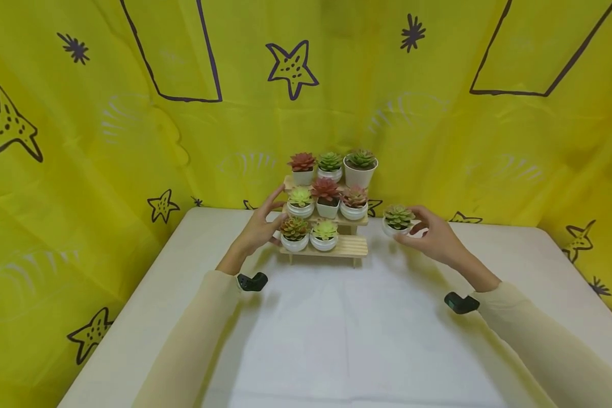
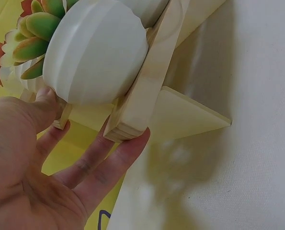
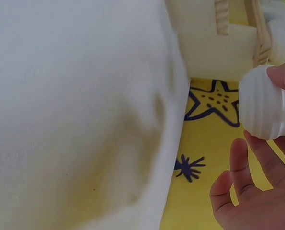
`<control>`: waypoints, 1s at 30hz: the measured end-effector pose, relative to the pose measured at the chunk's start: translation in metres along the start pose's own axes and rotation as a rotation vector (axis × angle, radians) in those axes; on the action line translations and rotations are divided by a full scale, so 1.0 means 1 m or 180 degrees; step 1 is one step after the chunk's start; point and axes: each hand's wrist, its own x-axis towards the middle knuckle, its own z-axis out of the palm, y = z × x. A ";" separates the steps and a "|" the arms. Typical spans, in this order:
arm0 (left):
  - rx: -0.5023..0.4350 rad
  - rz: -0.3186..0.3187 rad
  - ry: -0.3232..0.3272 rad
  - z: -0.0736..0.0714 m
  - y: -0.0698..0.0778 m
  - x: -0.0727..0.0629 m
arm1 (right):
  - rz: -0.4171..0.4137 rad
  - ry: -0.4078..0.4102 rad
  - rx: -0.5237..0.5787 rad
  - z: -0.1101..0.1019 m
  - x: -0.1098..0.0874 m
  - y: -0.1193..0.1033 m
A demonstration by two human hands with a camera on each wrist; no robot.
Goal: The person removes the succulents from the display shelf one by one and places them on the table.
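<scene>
A three-step wooden stand (image 1: 354, 246) holds several small potted artificial succulents in white pots. My left hand (image 1: 258, 228) holds the stand's left end. In the left wrist view its thumb and fingers (image 2: 132, 139) touch the ends of the wooden steps, close beside a ribbed white pot (image 2: 92, 52). Right of the stand, my right hand (image 1: 435, 235) grips a green potted succulent (image 1: 399, 217) between thumb and fingers. In the right wrist view that ribbed white pot (image 3: 262, 103) is tilted sideways in the picture, with its leaves mostly hidden.
On the bottom step sit an orange-green succulent (image 1: 294, 228) and a pale green one (image 1: 324, 230), both toward the left. Three pots stand on each step above. A white-covered table (image 1: 306, 340) lies below, and a yellow patterned curtain (image 1: 336, 113) hangs behind.
</scene>
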 end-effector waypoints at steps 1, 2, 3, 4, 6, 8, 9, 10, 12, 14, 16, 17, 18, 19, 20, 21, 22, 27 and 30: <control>-0.0001 0.0005 -0.0004 0.000 0.000 0.001 | 0.0021 -0.0004 0.0005 0.000 0.001 0.002; 0.0001 0.0012 -0.0011 0.000 0.000 0.001 | 0.0046 -0.0009 0.0017 0.001 0.002 0.004; 0.0007 0.0017 -0.0016 0.000 0.001 0.000 | 0.0078 -0.0015 0.0020 0.001 0.003 0.006; 0.0018 0.0020 -0.0022 -0.001 0.001 0.000 | 0.0111 -0.0015 0.0006 0.002 0.004 0.008; 0.0034 0.0032 -0.0032 -0.001 0.001 0.000 | 0.0187 -0.0033 -0.0010 0.003 0.007 0.012; 0.0040 0.0026 -0.0031 -0.001 0.001 -0.001 | 0.0260 -0.0060 -0.0033 0.004 0.009 0.016; 0.0038 0.0019 -0.0028 -0.001 0.000 0.000 | 0.0299 -0.0079 -0.0051 0.005 0.011 0.019; 0.0037 0.0013 -0.0026 -0.001 0.000 0.000 | 0.0329 -0.0094 -0.0067 0.006 0.012 0.020; 0.0026 0.0003 -0.0027 -0.001 0.000 0.000 | 0.0392 -0.0122 -0.0090 0.007 0.015 0.024; 0.0018 -0.0013 -0.0027 -0.001 0.000 0.000 | 0.0443 -0.0145 -0.0097 0.009 0.017 0.028; 0.0026 -0.0018 -0.0030 -0.001 0.000 0.000 | 0.0485 -0.0159 -0.0102 0.010 0.019 0.031; 0.0028 -0.0020 -0.0029 -0.001 0.001 0.000 | 0.0504 -0.0167 -0.0106 0.011 0.020 0.032; 0.0033 -0.0019 -0.0029 -0.001 0.001 -0.001 | 0.0519 -0.0175 -0.0110 0.012 0.021 0.034; 0.0039 -0.0022 -0.0025 -0.001 0.002 -0.001 | 0.0531 -0.0187 -0.0109 0.013 0.022 0.035; 0.0047 -0.0021 -0.0024 -0.001 0.002 -0.001 | 0.0546 -0.0194 -0.0112 0.013 0.023 0.035; 0.0052 -0.0024 -0.0023 -0.001 0.002 -0.001 | 0.0553 -0.0202 -0.0126 0.014 0.024 0.036; 0.0054 -0.0027 -0.0021 -0.001 0.002 -0.001 | 0.0567 -0.0206 -0.0128 0.015 0.025 0.037; 0.0093 -0.0034 -0.0009 -0.001 0.002 0.000 | 0.0587 -0.0212 -0.0144 0.018 0.027 0.040; 0.0087 -0.0037 -0.0005 -0.001 0.002 0.000 | 0.0596 -0.0227 -0.0122 0.018 0.026 0.042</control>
